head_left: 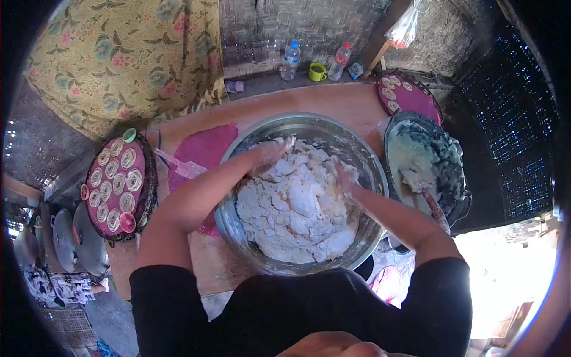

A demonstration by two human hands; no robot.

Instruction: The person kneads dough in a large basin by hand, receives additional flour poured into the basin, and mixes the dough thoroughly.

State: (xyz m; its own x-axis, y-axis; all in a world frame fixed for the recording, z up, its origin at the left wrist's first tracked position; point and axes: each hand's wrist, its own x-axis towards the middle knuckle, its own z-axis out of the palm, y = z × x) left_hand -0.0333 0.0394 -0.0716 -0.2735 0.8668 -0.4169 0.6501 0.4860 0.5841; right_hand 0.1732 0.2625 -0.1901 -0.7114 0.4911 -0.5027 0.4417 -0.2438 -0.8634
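Note:
A wide metal basin [380,211] in front of me holds a large, lumpy mass of pale dough [303,202], with loose flour and yellowish patches in it. At the far left side of the dough, my left hand [273,152] has its floury fingers curled into the mass. On the right side, my right hand [345,179] presses against the dough near the basin wall. Its fingers are blurred and partly buried, so their shape does not show.
Left stands a round tray [146,202] with pink cloth and several coiled strands [119,183]. A pink sheet [202,149] and clear plastic handled tool [189,169] lie beside the basin. Right is a batter-smeared pan [398,149] with a wooden-handled tool [435,211]. Bottles [289,62] and a green cup [317,72] stand behind.

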